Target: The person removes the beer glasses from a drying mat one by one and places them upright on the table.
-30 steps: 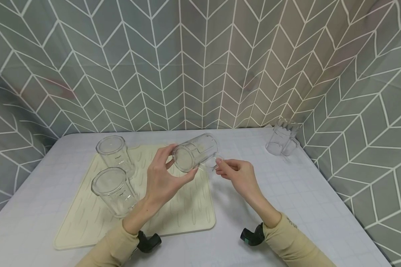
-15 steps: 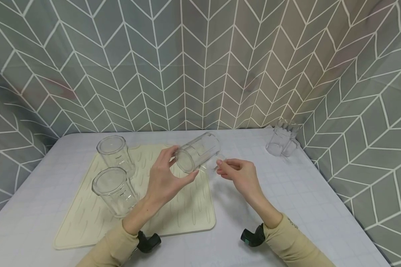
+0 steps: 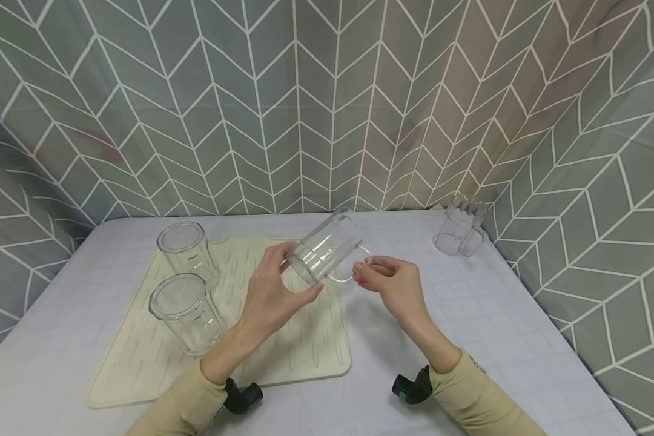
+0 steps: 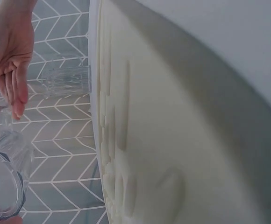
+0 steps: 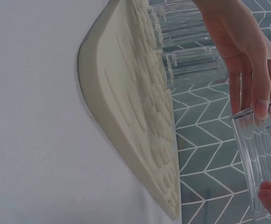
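A clear glass mug (image 3: 327, 247) is held tilted above the mat's right edge, its far end raised toward the back right. My left hand (image 3: 269, 297) grips the near end, thumb below and fingers behind. At the handle, my right hand (image 3: 396, 287) pinches with thumb and fingertips. In the left wrist view the round end of the mug (image 4: 4, 186) faces the camera, with the right hand (image 4: 11, 56) beyond it. The right wrist view has the left hand's fingers at the rim-like end of the mug (image 5: 257, 158).
Two more glasses (image 3: 184, 245) (image 3: 182, 298) stand on the cream ribbed mat (image 3: 289, 357) at left. A clear mug with a handle (image 3: 458, 225) stands at the table's back right corner. Patterned curtains (image 3: 316, 109) border the table's back and sides.
The mug has turned in the hands: its far end has swung up and slightly right, and its handle now shows as an open loop. Both hands have shifted only slightly.
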Demonstrator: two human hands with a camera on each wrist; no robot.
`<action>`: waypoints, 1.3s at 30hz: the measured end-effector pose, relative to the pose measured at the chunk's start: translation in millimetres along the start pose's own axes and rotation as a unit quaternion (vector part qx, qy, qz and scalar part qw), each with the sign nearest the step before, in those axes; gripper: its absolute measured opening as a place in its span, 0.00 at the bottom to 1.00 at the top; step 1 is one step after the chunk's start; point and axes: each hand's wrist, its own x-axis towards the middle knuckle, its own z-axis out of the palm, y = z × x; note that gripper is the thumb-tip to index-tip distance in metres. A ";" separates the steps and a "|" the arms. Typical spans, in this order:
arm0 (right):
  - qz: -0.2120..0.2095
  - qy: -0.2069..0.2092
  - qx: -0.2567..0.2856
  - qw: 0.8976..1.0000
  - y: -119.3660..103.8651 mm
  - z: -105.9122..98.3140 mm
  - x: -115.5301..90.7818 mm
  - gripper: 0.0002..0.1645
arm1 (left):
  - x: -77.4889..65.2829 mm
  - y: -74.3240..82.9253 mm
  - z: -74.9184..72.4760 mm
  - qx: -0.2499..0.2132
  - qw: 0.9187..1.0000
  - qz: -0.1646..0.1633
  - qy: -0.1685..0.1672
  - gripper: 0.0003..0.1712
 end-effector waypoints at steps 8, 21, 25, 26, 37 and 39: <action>0.000 0.016 0.045 0.999 -2.0 0.9 -0.5 0.19 | -1.3 -0.9 3.2 -0.003 1.000 0.002 -0.006 0.48; -0.013 0.025 0.109 0.994 -3.9 4.5 -4.7 0.20 | -2.7 -2.5 6.2 0.002 1.000 0.000 -0.021 0.49; -0.019 0.029 0.123 0.992 -3.9 5.2 -6.1 0.20 | -3.2 -3.5 6.4 0.005 1.000 0.002 -0.023 0.49; -0.021 0.030 0.124 0.992 -3.7 5.4 -6.4 0.21 | -3.3 -3.6 6.4 0.006 1.000 0.002 -0.023 0.49; -0.069 0.034 0.083 0.994 -1.4 5.2 -9.5 0.21 | -4.0 -3.6 6.8 0.010 1.000 0.002 -0.028 0.47; -0.078 0.035 0.077 0.993 -0.9 4.8 -9.6 0.21 | -3.7 -3.4 6.7 0.007 1.000 0.004 -0.028 0.47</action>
